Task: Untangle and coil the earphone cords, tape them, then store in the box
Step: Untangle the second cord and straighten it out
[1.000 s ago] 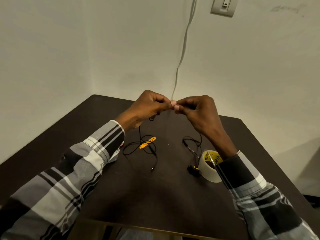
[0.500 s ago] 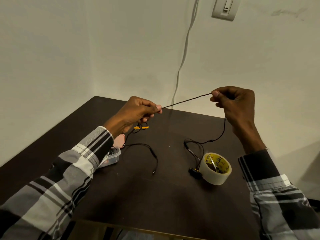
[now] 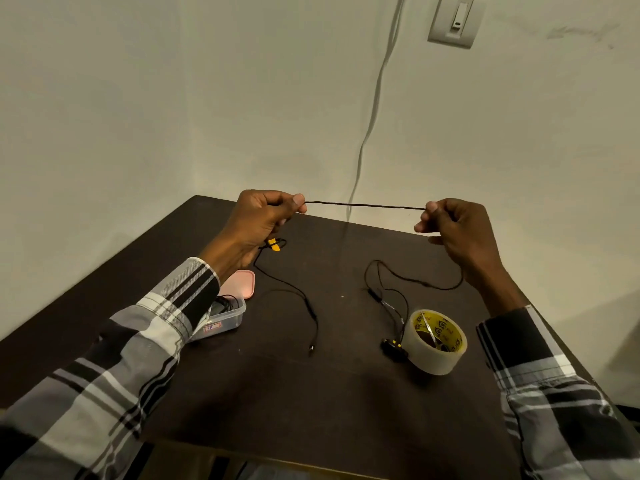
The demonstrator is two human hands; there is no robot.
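A dark brown tabletop [image 3: 346, 393] stands in the corner of a room with pale, plain walls; a grey wall switch [image 3: 453, 20] sits high on the right wall and a thin pale cable [image 3: 372, 116] runs down the wall to behind the table's far edge.

Above the far part of the tabletop, the left hand [image 3: 261, 220] pinches the black earphone cord [image 3: 363, 205] between thumb and forefinger, the other fingers curled in. The right hand [image 3: 457, 230] pinches the same cord at its other end of the span, thumb and forefinger closed on it, the remaining fingers loosely curled. Between the two hands the cord is stretched in a straight, nearly level line.

From the left hand the cord drops past a small yellow piece [image 3: 273, 244] on the cord and trails across the tabletop to a plug end [image 3: 311, 348] near the middle. From the right hand it hangs down, loops over the tabletop and ends at black earbuds [image 3: 393, 348] just beside a roll of clear tape [image 3: 434, 341] with a yellow printed core.

On the left, partly hidden by the plaid sleeve [image 3: 166, 306], sits a small clear plastic box [image 3: 225, 317] with dark cords inside, and its pink lid [image 3: 240, 284] lies just behind it.
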